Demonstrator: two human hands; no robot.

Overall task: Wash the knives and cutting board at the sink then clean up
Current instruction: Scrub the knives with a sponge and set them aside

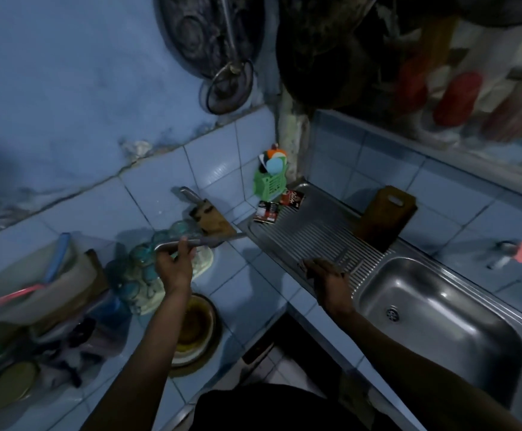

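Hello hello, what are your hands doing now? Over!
Left hand holds a knife near the knife block. Right hand rests on the drainboard. Cutting board leans on the wall. Nothing in the way.

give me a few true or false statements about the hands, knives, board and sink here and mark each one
1. The left hand grips a steel knife. True.
2. The cutting board lies flat in the sink basin. False: it stands leaning against the tiled wall at the back of the drainboard.
3. The right hand rests on the drainboard. True.
4. The knife block is empty. False: one steel handle sticks out of it.
5. The sink basin is full of dishes. False: it holds none.
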